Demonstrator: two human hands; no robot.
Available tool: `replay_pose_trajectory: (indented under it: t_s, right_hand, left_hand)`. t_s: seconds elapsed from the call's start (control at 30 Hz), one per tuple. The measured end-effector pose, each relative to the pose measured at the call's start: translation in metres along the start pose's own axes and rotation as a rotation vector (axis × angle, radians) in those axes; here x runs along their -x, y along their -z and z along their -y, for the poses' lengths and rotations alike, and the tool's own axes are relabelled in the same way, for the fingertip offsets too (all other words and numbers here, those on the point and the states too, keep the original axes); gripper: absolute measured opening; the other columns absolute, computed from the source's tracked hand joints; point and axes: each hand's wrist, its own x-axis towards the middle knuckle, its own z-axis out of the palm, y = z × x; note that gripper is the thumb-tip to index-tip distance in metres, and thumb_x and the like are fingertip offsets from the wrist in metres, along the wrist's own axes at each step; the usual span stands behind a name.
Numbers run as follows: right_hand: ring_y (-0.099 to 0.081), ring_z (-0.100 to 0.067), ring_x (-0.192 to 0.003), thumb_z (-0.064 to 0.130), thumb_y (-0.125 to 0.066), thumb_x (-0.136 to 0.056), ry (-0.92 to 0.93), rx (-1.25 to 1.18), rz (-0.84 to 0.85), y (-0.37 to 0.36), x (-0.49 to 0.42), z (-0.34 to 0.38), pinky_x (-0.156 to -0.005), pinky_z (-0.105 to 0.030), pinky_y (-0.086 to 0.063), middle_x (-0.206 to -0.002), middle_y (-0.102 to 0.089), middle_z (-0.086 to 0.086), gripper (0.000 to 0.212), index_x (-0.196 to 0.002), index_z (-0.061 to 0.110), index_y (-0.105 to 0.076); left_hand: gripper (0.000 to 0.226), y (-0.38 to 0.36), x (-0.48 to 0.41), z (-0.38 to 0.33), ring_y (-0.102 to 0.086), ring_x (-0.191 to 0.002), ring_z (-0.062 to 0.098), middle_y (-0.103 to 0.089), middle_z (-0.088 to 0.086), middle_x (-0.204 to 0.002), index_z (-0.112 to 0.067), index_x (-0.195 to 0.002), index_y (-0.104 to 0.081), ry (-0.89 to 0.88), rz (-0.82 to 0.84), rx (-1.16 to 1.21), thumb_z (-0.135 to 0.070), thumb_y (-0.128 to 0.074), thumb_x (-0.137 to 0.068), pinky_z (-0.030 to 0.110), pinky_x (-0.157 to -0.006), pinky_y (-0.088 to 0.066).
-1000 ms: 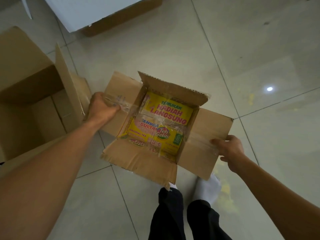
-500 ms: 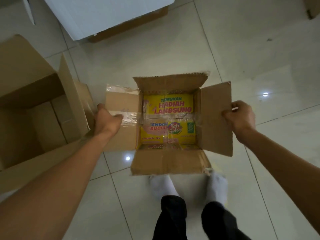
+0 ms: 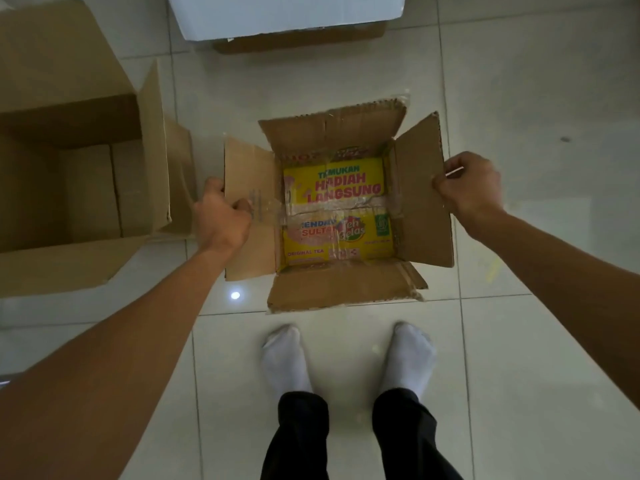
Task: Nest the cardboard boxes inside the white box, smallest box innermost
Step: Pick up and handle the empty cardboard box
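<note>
A small open cardboard box (image 3: 341, 285) with a yellow printed bottom sits in front of my feet, all flaps spread. My left hand (image 3: 221, 220) grips its left flap, and my right hand (image 3: 467, 185) pinches the edge of its right flap. A larger open cardboard box (image 3: 69, 81) stands at the left, close to the small box's left flap. The white box (image 3: 284, 15) lies at the top edge, only partly in view, with a brown cardboard edge showing under it.
The floor is pale glossy tile (image 3: 536, 98) with grout lines and light reflections. My feet in white socks (image 3: 284, 358) stand just behind the small box. Bare floor stretches to the right of the small box.
The small box has been turned square to me and sits lower, farther from the big box. My right hand moved from the near right corner up to the right flap's edge.
</note>
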Motion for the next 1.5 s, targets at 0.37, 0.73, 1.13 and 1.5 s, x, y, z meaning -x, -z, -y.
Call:
replay_pose_trajectory:
  t_s: [0.37, 0.73, 1.13, 1.5]
  right_hand:
    - [-0.066, -0.031, -0.077, 0.01, -0.06, -0.079, -0.011, 0.004, 0.027, 0.007, -0.009, -0.012, -0.072, -0.044, -0.059, -0.089, -0.064, -0.011, 0.012, -0.09, 0.014, -0.059]
    - [-0.049, -0.034, -0.117, 0.021, -0.066, -0.079, 0.101, 0.27, -0.097, 0.01, 0.011, 0.001, -0.093, -0.047, -0.044, -0.131, -0.047, -0.016, 0.061, -0.132, 0.014, -0.037]
    - [-0.062, -0.019, -0.063, 0.031, -0.067, -0.083, 0.167, -0.138, 0.418, -0.079, 0.115, 0.127, -0.057, -0.026, -0.046, -0.067, -0.06, 0.001, 0.015, -0.085, 0.021, -0.057]
    - [-0.06, -0.025, -0.075, 0.038, -0.072, -0.077, -0.082, -0.18, 0.546, -0.204, 0.138, 0.226, -0.062, -0.035, -0.043, -0.096, -0.064, -0.014, 0.052, -0.115, 0.013, -0.046]
  left_hand:
    - [0.024, 0.001, -0.003, -0.002, -0.057, -0.094, 0.023, -0.065, 0.013, -0.103, -0.009, -0.107, -0.056, -0.004, -0.006, 0.028, -0.012, -0.062, -0.084, 0.022, -0.078, -0.041]
    - [0.057, 0.021, 0.024, -0.016, -0.052, -0.115, 0.032, -0.05, 0.015, -0.133, -0.007, -0.136, -0.034, -0.111, -0.002, -0.094, -0.019, -0.06, -0.086, 0.042, -0.091, -0.048]
    - [0.013, 0.15, 0.066, 0.021, -0.055, -0.083, 0.017, -0.057, 0.004, -0.091, -0.006, -0.101, -0.059, -0.38, -0.21, 0.197, -0.01, -0.059, -0.088, 0.027, -0.073, -0.048]
    - [0.044, 0.293, -0.092, 0.211, -0.049, -0.11, 0.032, -0.053, 0.017, -0.119, -0.006, -0.116, -0.052, 0.147, -0.328, -0.05, -0.021, -0.067, -0.077, 0.043, -0.093, -0.042]
